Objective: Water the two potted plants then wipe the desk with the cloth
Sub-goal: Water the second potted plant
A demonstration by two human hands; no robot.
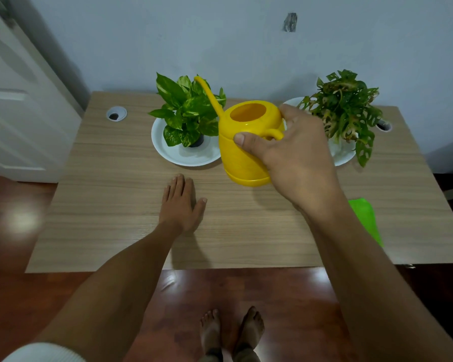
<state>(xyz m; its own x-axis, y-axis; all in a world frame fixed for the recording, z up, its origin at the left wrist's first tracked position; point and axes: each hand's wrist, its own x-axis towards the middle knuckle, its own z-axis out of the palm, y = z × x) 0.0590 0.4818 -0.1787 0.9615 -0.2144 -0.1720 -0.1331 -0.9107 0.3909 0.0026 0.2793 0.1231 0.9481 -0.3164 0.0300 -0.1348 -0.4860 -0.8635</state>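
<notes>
A yellow watering can (242, 158) is held above the wooden desk (115, 205), its thin spout pointing up and left over the left plant. My right hand (293, 158) grips its handle. The left potted plant (188, 113), with broad green leaves, stands in a white saucer (168, 150). The right potted plant (345, 113), with holed leaves, stands in another white saucer (343, 152). My left hand (181, 202) lies flat on the desk, fingers together, holding nothing. A green cloth (366, 220) lies at the right, partly hidden by my right forearm.
Two round cable holes sit in the desk, one at the back left (116, 114) and one at the back right (383, 125). A white door (16, 100) stands to the left. A grey wall runs behind the desk. My bare feet (230, 333) stand on the red-brown floor.
</notes>
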